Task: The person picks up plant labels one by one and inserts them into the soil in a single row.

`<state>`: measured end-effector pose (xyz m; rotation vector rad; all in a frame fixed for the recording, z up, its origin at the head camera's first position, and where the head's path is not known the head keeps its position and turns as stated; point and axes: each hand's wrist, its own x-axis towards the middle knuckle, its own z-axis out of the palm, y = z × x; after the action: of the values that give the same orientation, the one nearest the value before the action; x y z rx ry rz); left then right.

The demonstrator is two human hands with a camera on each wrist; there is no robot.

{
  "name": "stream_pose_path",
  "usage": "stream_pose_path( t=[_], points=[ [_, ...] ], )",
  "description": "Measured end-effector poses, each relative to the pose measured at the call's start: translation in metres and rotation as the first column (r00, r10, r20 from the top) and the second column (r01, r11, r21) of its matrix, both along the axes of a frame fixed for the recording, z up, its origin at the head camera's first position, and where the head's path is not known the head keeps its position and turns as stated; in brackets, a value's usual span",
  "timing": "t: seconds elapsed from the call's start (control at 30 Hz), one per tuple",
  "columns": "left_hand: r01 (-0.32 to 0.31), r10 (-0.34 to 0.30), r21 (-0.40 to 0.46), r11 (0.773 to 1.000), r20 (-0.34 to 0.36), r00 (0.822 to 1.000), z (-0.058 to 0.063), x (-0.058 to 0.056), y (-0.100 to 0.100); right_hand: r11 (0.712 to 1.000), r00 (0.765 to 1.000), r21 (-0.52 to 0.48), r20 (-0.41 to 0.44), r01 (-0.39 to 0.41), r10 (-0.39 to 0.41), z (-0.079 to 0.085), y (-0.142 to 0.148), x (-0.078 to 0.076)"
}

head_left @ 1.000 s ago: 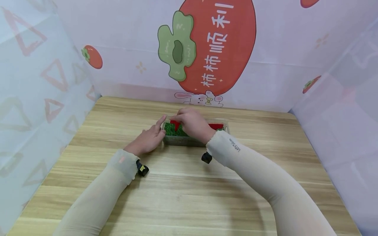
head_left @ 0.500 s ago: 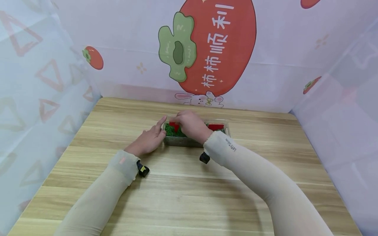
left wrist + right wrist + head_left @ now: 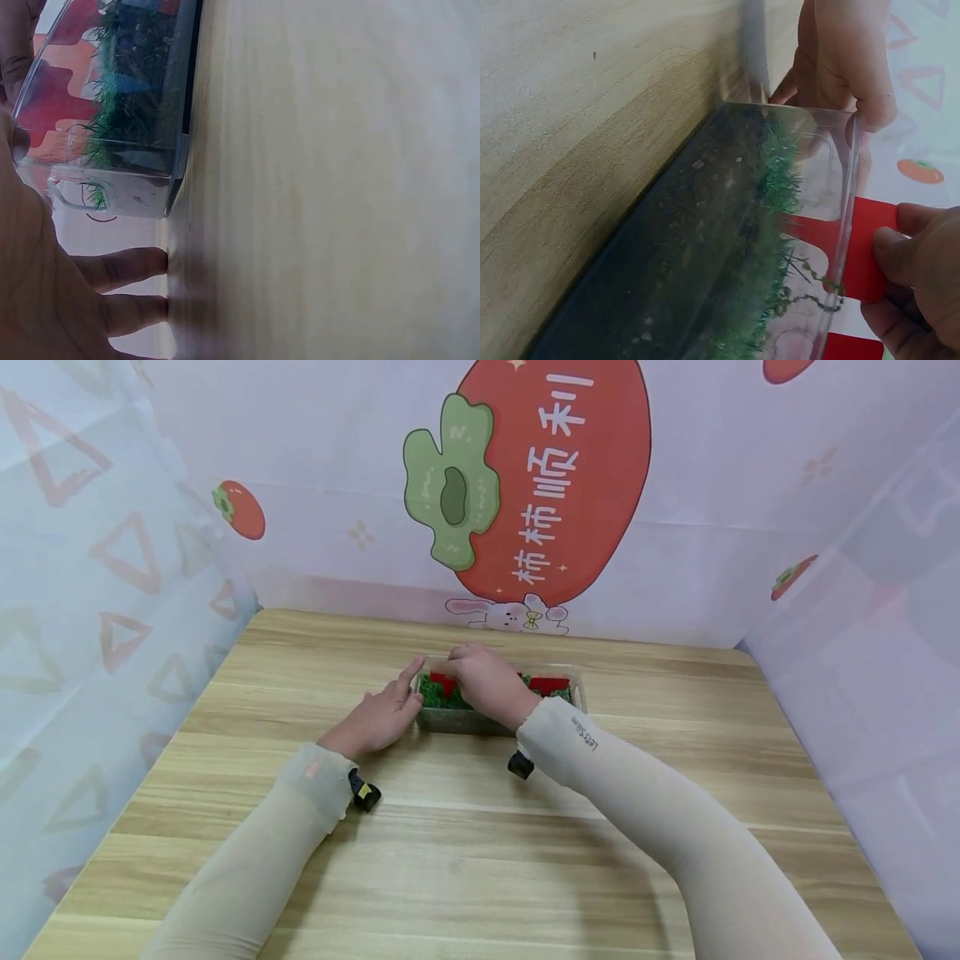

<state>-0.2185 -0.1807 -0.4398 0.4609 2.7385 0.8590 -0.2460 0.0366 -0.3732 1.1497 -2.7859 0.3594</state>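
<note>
In the head view, a clear plastic box (image 3: 465, 721) holds dark soil and green artificial grass (image 3: 435, 695). My right hand (image 3: 489, 683) reaches over it from the right. Between thumb and fingers it pinches a red T-shaped piece (image 3: 866, 251), whose narrow stem goes down to the grass in the right wrist view. At the box's left end is my left hand (image 3: 381, 717), its index finger and thumb touching the corner. Other fingers (image 3: 124, 268) of that hand extend straight to the tabletop in the left wrist view.
Another red piece (image 3: 549, 683) stands in the box's right part, and my right hand partly hides more red behind it. A thin green vine (image 3: 810, 300) hangs by the box rim. The wooden table (image 3: 450, 860) meets a printed cloth backdrop (image 3: 322, 543).
My right hand has shifted slightly left and lower with the red T-shaped piece. My left hand keeps its place at the box's left end.
</note>
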Motion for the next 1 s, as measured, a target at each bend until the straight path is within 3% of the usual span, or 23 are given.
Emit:
stream_pose_path(
  t=[0.37,0.53,0.8,1.0],
  points=[
    [-0.006,0.006,0.008,1.000,-0.003,1.000,-0.002,-0.002,0.004,0.998,0.999,-0.061,0.041,0.021,-0.018,0.000,0.020,0.001],
    [0.001,-0.001,0.005,1.000,-0.002,1.000,-0.004,-0.003,0.005,0.995,0.999,-0.095,0.005,0.041,-0.041,0.008,0.039,0.001],
    [-0.001,0.001,0.004,1.000,-0.008,1.000,-0.005,-0.003,0.002,0.987,0.985,-0.133,-0.129,0.095,-0.112,0.012,0.085,-0.005],
    [0.011,-0.011,-0.003,1.000,-0.005,1.000,-0.006,-0.004,-0.005,0.960,0.969,-0.201,-0.113,0.194,-0.219,0.011,0.126,-0.012]
  ],
)
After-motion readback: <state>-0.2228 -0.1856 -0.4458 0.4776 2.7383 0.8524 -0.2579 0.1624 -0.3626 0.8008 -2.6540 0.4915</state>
